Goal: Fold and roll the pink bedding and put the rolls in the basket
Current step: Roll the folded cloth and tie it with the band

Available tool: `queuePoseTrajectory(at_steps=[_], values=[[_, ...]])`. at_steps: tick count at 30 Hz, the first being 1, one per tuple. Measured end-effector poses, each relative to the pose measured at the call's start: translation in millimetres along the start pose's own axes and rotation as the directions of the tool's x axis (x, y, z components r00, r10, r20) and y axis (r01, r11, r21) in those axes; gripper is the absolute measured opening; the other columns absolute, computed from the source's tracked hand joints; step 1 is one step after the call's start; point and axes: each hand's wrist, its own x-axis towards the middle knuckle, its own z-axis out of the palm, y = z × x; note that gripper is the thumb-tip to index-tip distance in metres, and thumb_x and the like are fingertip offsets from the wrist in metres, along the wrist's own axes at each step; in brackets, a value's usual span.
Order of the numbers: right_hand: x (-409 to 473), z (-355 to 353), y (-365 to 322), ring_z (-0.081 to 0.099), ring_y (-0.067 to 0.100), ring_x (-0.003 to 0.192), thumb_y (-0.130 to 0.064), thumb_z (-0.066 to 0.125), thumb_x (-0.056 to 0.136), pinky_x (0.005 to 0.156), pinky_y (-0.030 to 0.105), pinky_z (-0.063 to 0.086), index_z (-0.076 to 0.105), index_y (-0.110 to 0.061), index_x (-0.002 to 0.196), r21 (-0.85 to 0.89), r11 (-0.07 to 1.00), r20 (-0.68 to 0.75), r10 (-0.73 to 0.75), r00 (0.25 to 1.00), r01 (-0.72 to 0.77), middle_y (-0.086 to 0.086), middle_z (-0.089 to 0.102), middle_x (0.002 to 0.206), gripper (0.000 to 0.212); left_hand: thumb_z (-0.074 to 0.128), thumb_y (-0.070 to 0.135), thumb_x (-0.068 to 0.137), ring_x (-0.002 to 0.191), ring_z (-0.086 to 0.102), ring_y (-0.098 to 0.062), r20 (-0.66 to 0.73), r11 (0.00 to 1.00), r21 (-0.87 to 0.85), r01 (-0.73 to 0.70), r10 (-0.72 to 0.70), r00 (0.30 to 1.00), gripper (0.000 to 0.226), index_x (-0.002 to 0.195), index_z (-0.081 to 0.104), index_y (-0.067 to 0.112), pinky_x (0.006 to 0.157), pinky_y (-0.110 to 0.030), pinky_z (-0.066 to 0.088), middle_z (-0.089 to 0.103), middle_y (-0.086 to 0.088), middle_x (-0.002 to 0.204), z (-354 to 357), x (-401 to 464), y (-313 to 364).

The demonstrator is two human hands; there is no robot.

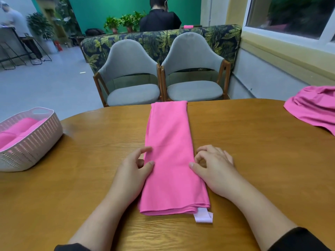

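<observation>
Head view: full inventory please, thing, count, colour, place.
folded bedding strip: 1, pink, table centre, running away from the person
white tag: 1, white, sticking out at the strip's near right corner
basket: 1, pale perforated plastic, table's left edge
rolls: at least 2, pink, inside the basket
loose bedding pile: 1, pink, table's far right
table: 1, brown wood
chairs: 2, grey with wood frames, behind the table
sofa: 1, leaf print, behind the chairs
potted plants: several, green, behind the sofa
other people: 2, background
left hand: at the strip's left edge
right hand: at the strip's right edge
</observation>
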Motion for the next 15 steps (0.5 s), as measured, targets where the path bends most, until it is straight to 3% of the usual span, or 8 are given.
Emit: queuePoseTrajectory(at_steps=[3, 6, 8, 10, 11, 13, 15], values=[[0.4, -1.7, 0.6, 0.047, 0.009, 0.112, -0.045, 0.063, 0.091, 0.113, 0.041, 0.023, 0.052, -0.028, 0.068, 0.085, 0.996, -0.069, -0.002, 0.998, 0.008, -0.016, 0.056, 0.111, 0.031, 0.070, 0.020, 0.090, 0.061, 0.054, -0.010, 0.088, 0.998, 0.040, -0.056, 0.053, 0.995, 0.027, 0.107, 0.069, 0.039, 0.065, -0.032, 0.041, 0.061, -0.002, 0.067, -2.8, -3.4, -2.2], [-1.9, -3.2, 3.2, 0.053, 0.007, 0.096, -0.043, 0.066, 0.089, 0.106, 0.041, 0.031, 0.053, -0.024, 0.067, 0.052, 0.999, -0.098, -0.002, 0.995, 0.008, -0.014, 0.061, 0.092, 0.032, 0.074, 0.021, 0.086, 0.063, 0.054, -0.007, 0.092, 0.973, 0.170, -0.153, 0.139, 0.986, 0.022, 0.101, 0.075, 0.038, 0.064, -0.024, 0.040, 0.059, 0.008, 0.063, -0.7, -8.7, -4.0], [-2.9, -7.2, 4.6, 0.056, 0.004, 0.072, -0.035, 0.070, 0.086, 0.090, 0.038, 0.043, 0.053, -0.026, 0.073, 0.164, 0.986, -0.126, 0.004, 0.992, 0.017, -0.012, 0.063, 0.072, 0.024, 0.078, 0.031, 0.083, 0.065, 0.056, -0.003, 0.081, 0.967, 0.187, -0.173, 0.160, 0.984, 0.015, 0.096, 0.077, 0.038, 0.069, -0.024, 0.038, 0.062, 0.020, 0.065, -0.3, -11.2, -4.8], [-6.7, -11.8, 2.2, 0.055, 0.004, 0.064, -0.035, 0.075, 0.084, 0.072, 0.031, 0.043, 0.053, -0.033, 0.090, 0.283, 0.958, -0.060, -0.029, 0.998, 0.044, -0.012, 0.063, 0.071, 0.023, 0.073, 0.054, 0.077, 0.069, 0.057, 0.000, 0.075, 0.956, 0.202, -0.212, 0.200, 0.977, 0.025, 0.096, 0.077, 0.038, 0.074, -0.029, 0.040, 0.063, 0.025, 0.069, -0.6, -13.3, -6.9], [-8.5, -12.5, 1.5, 0.055, 0.004, 0.066, -0.038, 0.076, 0.083, 0.070, 0.029, 0.040, 0.053, -0.035, 0.098, 0.265, 0.962, -0.013, -0.060, 0.998, 0.061, -0.010, 0.062, 0.072, 0.028, 0.066, 0.065, 0.074, 0.073, 0.057, 0.001, 0.083, 0.942, 0.233, -0.242, 0.229, 0.970, 0.037, 0.098, 0.076, 0.039, 0.078, -0.033, 0.041, 0.063, 0.022, 0.071, -1.1, -14.5, -8.9], [-12.1, -10.7, 1.3, 0.053, 0.002, 0.079, -0.049, 0.074, 0.083, 0.081, 0.030, 0.039, 0.053, -0.037, 0.111, 0.076, 0.993, 0.058, -0.098, 0.994, 0.093, -0.013, 0.056, 0.079, 0.037, 0.055, 0.079, 0.070, 0.081, 0.053, 0.004, 0.114, 0.895, 0.330, -0.301, 0.278, 0.954, 0.054, 0.104, 0.074, 0.041, 0.081, -0.036, 0.037, 0.059, 0.019, 0.076, -3.0, -17.4, -13.6], [-17.0, -7.1, 1.9, 0.046, 0.006, 0.110, -0.053, 0.072, 0.083, 0.099, 0.035, 0.034, 0.052, -0.042, 0.125, -0.137, 0.976, 0.004, -0.172, 0.985, 0.170, -0.018, 0.049, 0.111, 0.048, 0.053, 0.081, 0.068, 0.092, 0.047, 0.008, 0.139, 0.860, 0.388, -0.331, 0.300, 0.944, 0.060, 0.111, 0.070, 0.043, 0.081, -0.034, 0.030, 0.053, 0.023, 0.089, -7.2, -20.7, -16.3]])
